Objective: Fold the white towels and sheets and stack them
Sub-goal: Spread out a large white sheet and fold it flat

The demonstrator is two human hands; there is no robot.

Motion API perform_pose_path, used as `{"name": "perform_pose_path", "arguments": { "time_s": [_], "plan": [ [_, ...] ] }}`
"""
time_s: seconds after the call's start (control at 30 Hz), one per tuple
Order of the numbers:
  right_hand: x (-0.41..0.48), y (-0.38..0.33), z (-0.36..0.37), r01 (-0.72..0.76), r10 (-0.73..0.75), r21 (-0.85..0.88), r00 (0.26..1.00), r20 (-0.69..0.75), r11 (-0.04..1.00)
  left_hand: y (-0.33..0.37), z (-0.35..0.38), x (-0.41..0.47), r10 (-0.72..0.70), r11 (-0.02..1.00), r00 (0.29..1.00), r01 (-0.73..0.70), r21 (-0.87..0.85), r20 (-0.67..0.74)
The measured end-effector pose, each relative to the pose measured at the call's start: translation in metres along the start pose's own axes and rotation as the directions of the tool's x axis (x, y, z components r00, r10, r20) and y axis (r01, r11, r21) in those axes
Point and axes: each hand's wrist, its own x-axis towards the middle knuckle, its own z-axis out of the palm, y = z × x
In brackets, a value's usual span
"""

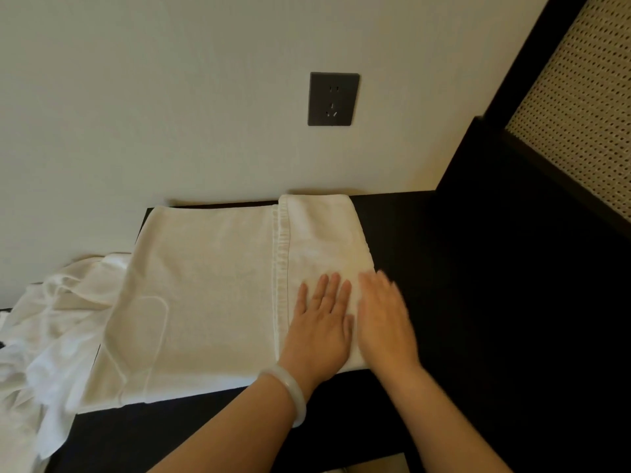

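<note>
Both hands are down on the linen here. The white towel (211, 291) lies spread on the black table (478, 302), its far edge right against the wall, and its right-hand part is doubled over into a narrower folded flap (321, 233) with a thick hem running from twelve to six o'clock. The left hand (322, 322) lies flat on the near end of that flap, fingers straight and spread towards twelve o'clock, gripping nothing, just pressing on the cloth. A pale bracelet (290, 392) sits on that wrist. Just beside it, at three o'clock, the right hand (384, 319) rests palm down over the flap's right edge; it is blurred, but the fingers look stretched out and nothing is pinched in them. Off at nine o'clock from the towel, a crumpled heap of white linen (51, 336) spills over the table's left end, touching the towel's left side. Up at twelve o'clock, a dark wall socket (333, 99) sits on the pale wall, and at two o'clock a woven panel (587, 97) stands in a dark frame.
</note>
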Motion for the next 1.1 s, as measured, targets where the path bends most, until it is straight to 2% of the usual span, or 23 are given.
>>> {"name": "perform_pose_path", "arguments": {
  "time_s": [0.07,0.1,0.2,0.3,0.37,0.43,0.47,0.53,0.6,0.63,0.7,0.77,0.8,0.87,1.0,1.1],
  "plan": [
    [-0.01,0.011,0.013,-0.055,0.053,0.006,0.978,0.204,0.998,-0.006,-0.002,-0.003,0.007,1.0,1.0,-0.007,-0.009,0.004],
    [-0.012,0.02,0.015,-0.075,0.072,0.003,0.964,0.255,0.997,-0.009,-0.003,-0.005,-0.011,1.0,1.0,0.011,-0.022,0.001],
    [-0.003,0.027,0.013,-0.036,0.064,-0.1,0.956,0.287,0.994,-0.014,-0.006,-0.011,-0.099,0.994,0.995,0.098,-0.057,-0.009],
    [0.014,0.009,0.007,0.085,-0.064,-0.169,0.99,0.126,0.982,-0.012,-0.008,-0.014,-0.118,0.992,0.993,0.117,-0.051,-0.009],
    [0.018,-0.004,0.008,0.161,-0.129,-0.142,0.969,0.212,0.977,-0.009,-0.008,-0.016,-0.116,0.992,0.993,0.115,-0.052,-0.001],
    [0.02,-0.005,0.008,0.155,-0.094,-0.15,0.932,0.351,0.977,-0.012,-0.008,-0.021,-0.138,0.989,0.99,0.137,-0.051,-0.011],
    [0.026,-0.006,0.004,0.153,-0.082,-0.172,0.929,0.36,0.973,-0.014,-0.008,-0.025,-0.163,0.985,0.987,0.162,-0.06,-0.013],
    [0.045,-0.013,-0.004,0.135,-0.091,-0.182,0.969,0.232,0.974,-0.018,-0.007,-0.031,-0.194,0.977,0.981,0.193,-0.092,-0.011],
    [0.066,-0.028,-0.008,0.121,-0.117,-0.095,0.992,0.047,0.988,-0.018,-0.008,-0.035,-0.191,0.974,0.981,0.189,-0.123,-0.01],
    [0.074,-0.036,-0.005,0.138,-0.137,-0.045,0.99,0.023,0.989,-0.019,-0.008,-0.035,-0.196,0.972,0.981,0.193,-0.135,-0.012],
    [0.077,-0.05,0.012,0.213,-0.204,-0.035,0.965,0.164,0.977,-0.025,-0.01,-0.035,-0.231,0.964,0.973,0.226,-0.143,-0.022],
    [0.075,-0.056,0.029,0.244,-0.195,-0.092,0.91,0.365,0.965,-0.04,-0.015,-0.04,-0.293,0.949,0.956,0.287,-0.126,-0.026],
    [0.078,-0.057,0.032,0.238,-0.176,-0.105,0.896,0.407,0.966,-0.051,-0.018,-0.044,-0.327,0.94,0.945,0.322,-0.111,-0.028],
    [0.085,-0.061,0.033,0.228,-0.173,-0.096,0.902,0.396,0.969,-0.07,-0.023,-0.053,-0.36,0.932,0.933,0.358,-0.063,-0.025],
    [0.103,-0.094,0.033,0.156,-0.158,0.027,0.951,0.267,0.987,-0.095,-0.032,-0.071,-0.355,0.935,0.935,0.355,-0.015,-0.007],
    [0.126,-0.122,0.039,0.073,-0.06,-0.053,0.976,0.208,0.996,-0.123,-0.044,-0.084,-0.463,0.886,0.885,0.461,-0.044,-0.042]
  ]
}}
